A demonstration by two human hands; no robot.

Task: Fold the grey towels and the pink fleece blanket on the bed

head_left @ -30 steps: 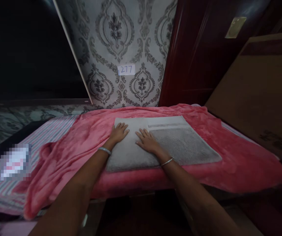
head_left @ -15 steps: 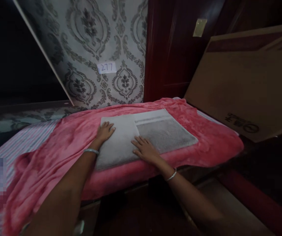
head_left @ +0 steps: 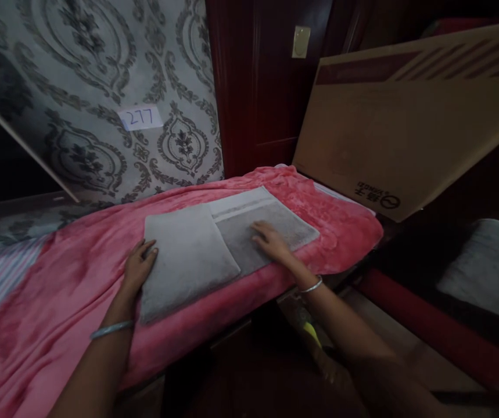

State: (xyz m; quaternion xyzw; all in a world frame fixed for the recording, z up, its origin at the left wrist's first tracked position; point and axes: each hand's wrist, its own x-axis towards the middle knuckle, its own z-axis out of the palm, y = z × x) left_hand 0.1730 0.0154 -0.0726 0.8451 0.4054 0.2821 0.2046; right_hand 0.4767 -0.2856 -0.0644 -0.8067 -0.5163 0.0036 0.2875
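A grey plush cloth [head_left: 183, 264] lies flat on a pink blanket [head_left: 171, 339]. Its smooth left panel overlaps a darker right part [head_left: 249, 226] that has a pale band across the back; I cannot tell if it is one folded piece or two. At the left edge of the panel rests my left hand [head_left: 140, 262], fingers apart and touching the edge. My right hand [head_left: 272, 241] is over the darker part with its fingers loosely stretched, holding nothing.
A large cardboard box [head_left: 388, 128] leans at the back right, beside a dark red door [head_left: 253, 81]. Patterned wallpaper [head_left: 183, 142] with a paper marked 277 [head_left: 141, 118] rises behind. A grey furry item [head_left: 488, 273] sits at the far right. Striped fabric [head_left: 5, 278] shows at left.
The view has swung to the right. My left hand has slid off the panel's top to its left edge. My right hand has moved right, from the overlap onto the darker part.
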